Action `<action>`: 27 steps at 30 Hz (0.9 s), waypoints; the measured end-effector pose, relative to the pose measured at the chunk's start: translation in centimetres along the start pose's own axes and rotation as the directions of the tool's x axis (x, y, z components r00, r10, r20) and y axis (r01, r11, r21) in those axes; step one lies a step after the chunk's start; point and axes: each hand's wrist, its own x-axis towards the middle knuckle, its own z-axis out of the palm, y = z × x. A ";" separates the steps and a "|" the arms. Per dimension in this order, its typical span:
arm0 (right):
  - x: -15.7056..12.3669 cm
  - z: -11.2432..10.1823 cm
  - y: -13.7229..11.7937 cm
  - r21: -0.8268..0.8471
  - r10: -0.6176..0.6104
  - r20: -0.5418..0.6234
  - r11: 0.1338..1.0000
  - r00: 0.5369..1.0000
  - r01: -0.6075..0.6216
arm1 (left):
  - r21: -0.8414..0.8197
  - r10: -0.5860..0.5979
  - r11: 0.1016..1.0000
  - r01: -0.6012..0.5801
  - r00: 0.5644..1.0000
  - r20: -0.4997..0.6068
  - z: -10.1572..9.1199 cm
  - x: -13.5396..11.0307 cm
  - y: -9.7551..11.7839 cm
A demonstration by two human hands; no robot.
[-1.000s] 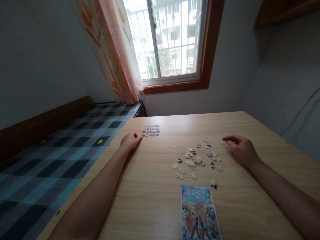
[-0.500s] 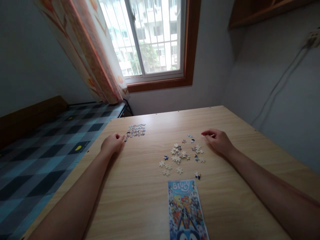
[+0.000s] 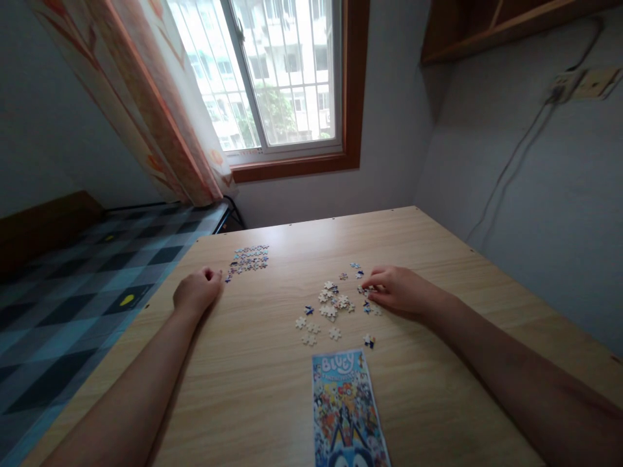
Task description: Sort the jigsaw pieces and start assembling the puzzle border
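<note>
1. Loose puzzle pieces scattered on the table, just left of the right hand and now touched at their right edge.
2. Right hand moved in from well apart a second ago; fingertips now bent down onto the nearest pieces, narrow, pinching; whether a piece is gripped cannot be told.
3. Left hand unchanged: loosely curled, resting on the table, holding nothing visible, just left of the joined patch of pieces.
4. Picture card lying flat, nearer the body than both hands.
5. Judged: a pick from the loose pile under way.
</note>
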 end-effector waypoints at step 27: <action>-0.5 -2.4 3.3 -0.011 0.051 -0.057 0.999 0.997 -0.052 | 0.030 0.005 1.000 -0.007 0.998 0.057 -0.8 -0.5 0.5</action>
